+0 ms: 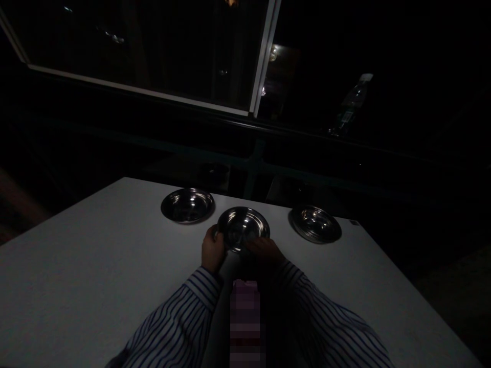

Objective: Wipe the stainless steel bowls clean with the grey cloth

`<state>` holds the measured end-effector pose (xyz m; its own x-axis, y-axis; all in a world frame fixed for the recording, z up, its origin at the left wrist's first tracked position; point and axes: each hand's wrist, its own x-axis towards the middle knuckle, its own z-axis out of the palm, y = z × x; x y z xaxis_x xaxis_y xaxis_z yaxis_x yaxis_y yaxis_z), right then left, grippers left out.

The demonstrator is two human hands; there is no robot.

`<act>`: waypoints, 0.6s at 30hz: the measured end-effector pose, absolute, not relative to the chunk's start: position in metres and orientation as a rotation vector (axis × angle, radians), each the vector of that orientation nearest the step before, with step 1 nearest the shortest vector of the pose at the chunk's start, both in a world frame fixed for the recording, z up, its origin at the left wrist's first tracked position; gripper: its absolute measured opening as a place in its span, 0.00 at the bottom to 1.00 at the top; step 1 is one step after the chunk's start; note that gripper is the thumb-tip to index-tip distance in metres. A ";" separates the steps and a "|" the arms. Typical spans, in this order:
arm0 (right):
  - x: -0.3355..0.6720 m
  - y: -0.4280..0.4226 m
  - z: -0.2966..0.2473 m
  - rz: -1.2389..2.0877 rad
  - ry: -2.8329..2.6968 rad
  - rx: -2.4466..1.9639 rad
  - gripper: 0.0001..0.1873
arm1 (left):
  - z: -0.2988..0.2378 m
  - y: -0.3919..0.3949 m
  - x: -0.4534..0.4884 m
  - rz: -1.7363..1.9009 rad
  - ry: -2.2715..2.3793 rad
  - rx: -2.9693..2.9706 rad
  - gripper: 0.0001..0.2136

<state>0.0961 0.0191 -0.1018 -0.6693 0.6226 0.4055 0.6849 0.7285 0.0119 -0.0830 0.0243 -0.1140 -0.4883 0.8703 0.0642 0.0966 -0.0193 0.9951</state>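
A shiny round metal dish (243, 225) is held between my two hands over the far half of the white table. My left hand (213, 250) grips its left rim, with the thumb on the inner side. At the lower right, my right hand (265, 249) closes on the near rim, its fingers reaching over the edge; shadow hides part of it. Left of the held dish, a similar metal dish (187, 206) rests on the table near the far edge. To the right sits a metal dish (316, 224) that looks like a small stack.
The white table (115, 266) spans the lower view, its far edge just past the dishes. Behind it, in deep shadow, run dark bars and a window frame (153, 92). A clear plastic bottle (352, 107) with a white cap stands on the ledge at right.
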 end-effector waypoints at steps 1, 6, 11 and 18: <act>0.099 0.021 -0.103 -0.261 -2.575 -0.989 0.14 | -0.115 0.026 -0.082 1.576 1.647 1.013 0.17; 0.100 0.027 -0.107 -0.376 -2.614 -0.907 0.11 | -0.113 0.028 -0.078 1.600 1.678 0.985 0.18; 0.067 0.016 -0.106 -0.475 -2.514 -0.938 0.14 | -0.113 0.031 -0.077 1.609 1.649 1.012 0.17; 0.063 0.012 -0.112 -0.476 -2.431 -0.915 0.11 | -0.113 0.034 -0.081 1.603 1.647 1.039 0.18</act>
